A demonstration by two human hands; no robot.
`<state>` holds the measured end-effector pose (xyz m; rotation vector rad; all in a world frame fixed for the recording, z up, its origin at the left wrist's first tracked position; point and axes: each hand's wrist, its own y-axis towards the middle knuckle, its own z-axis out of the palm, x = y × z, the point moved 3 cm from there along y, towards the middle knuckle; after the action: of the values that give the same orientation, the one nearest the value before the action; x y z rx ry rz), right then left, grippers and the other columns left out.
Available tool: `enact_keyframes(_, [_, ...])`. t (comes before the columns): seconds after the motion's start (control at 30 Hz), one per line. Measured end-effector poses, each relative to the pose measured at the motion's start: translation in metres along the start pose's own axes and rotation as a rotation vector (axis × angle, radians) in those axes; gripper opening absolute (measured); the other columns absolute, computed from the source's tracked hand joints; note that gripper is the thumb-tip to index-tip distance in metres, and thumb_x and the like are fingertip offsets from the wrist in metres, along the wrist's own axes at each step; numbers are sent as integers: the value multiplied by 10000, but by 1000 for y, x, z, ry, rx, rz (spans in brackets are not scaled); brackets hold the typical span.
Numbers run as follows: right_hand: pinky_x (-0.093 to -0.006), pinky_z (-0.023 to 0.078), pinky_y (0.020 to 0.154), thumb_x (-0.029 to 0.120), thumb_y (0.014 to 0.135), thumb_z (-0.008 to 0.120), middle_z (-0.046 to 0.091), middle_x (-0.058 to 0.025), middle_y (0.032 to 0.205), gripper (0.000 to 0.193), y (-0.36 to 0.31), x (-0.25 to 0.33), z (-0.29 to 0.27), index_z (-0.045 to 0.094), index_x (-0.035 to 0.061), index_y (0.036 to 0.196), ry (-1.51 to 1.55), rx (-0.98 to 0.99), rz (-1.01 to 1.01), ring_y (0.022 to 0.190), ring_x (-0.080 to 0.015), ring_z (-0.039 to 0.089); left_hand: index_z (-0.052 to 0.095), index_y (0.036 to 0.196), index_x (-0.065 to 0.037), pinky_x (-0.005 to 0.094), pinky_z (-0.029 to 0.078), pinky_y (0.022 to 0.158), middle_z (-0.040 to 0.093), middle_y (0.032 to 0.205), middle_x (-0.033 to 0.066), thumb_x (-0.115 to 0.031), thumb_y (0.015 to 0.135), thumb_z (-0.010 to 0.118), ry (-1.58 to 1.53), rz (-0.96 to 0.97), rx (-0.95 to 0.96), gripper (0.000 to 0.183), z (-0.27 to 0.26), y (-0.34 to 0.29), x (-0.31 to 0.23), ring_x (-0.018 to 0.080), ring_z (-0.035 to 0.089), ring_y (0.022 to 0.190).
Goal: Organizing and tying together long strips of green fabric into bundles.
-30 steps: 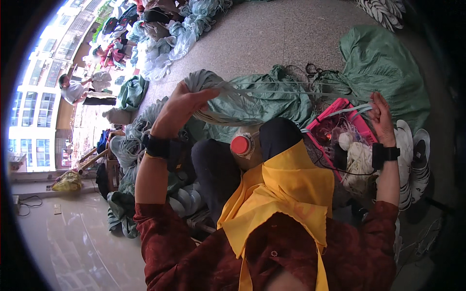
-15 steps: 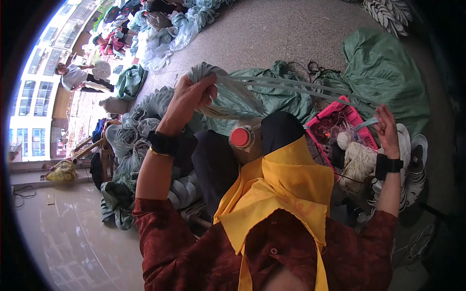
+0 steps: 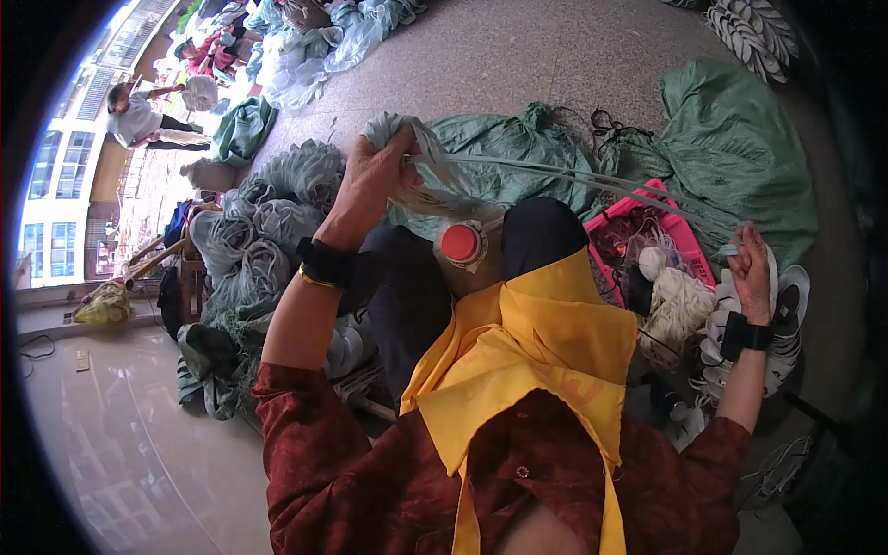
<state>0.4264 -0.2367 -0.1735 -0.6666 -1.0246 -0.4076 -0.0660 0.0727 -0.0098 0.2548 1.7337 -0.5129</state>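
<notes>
My left hand (image 3: 375, 180) is closed around a bunch of thin grey-green strips (image 3: 433, 166), raised above my knees. Several of the strips run out taut to the right, toward my right hand (image 3: 755, 285). That hand's fingers are pinched together, with a small light-blue end (image 3: 729, 250) showing between them. Exactly how the far ends of the strips lie in those fingers is hard to make out. Between my knees stands a container with a red cap (image 3: 459, 243). A yellow apron (image 3: 527, 324) covers my lap.
A pink basket (image 3: 686, 242) at right holds white yarn (image 3: 680, 310) and a white ball. White shoe-like pieces (image 3: 786, 314) lie beyond it. Green sacks (image 3: 731, 157) spread ahead. Grey strip bundles (image 3: 254, 231) pile up at left. Another person (image 3: 139, 120) stands far left.
My right hand has moved slightly outward and down, drawing the strips straighter. The blue loop that hung from it no longer shows. My left hand has shifted a little right, still gripping the bunch.
</notes>
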Motion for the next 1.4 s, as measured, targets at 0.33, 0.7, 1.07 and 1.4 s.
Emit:
enact_keyframes(0.33, [-175,229,419,218,946,608,579,45,874,184,-14,11,1,587,75,1061,-124,62,-1,500,5,283,647,909,-18,282,504,662,662,770,47,-312,976,511,92,29,-1,331,-12,-1,9,120,622,709])
enact_keyframes(0.7, [-161,249,392,204,969,544,519,52,771,164,52,50,26,593,47,970,-521,154,-90,509,25,318,626,958,0,352,538,729,684,897,110,-281,995,460,-79,59,-121,328,-76,42,-11,197,661,804])
enact_keyframes(1.07, [-184,246,384,271,942,579,376,82,594,224,73,-8,14,618,53,909,-644,131,96,451,-5,311,633,887,-30,310,522,648,677,835,72,-333,983,489,86,92,-177,349,-70,41,6,166,640,670])
enact_keyframes(1.4, [-186,269,407,200,920,593,458,62,588,166,37,-23,36,642,56,856,-830,242,170,464,-12,372,643,833,5,316,502,630,658,742,86,-265,996,414,-68,171,-221,390,-88,55,22,184,622,626])
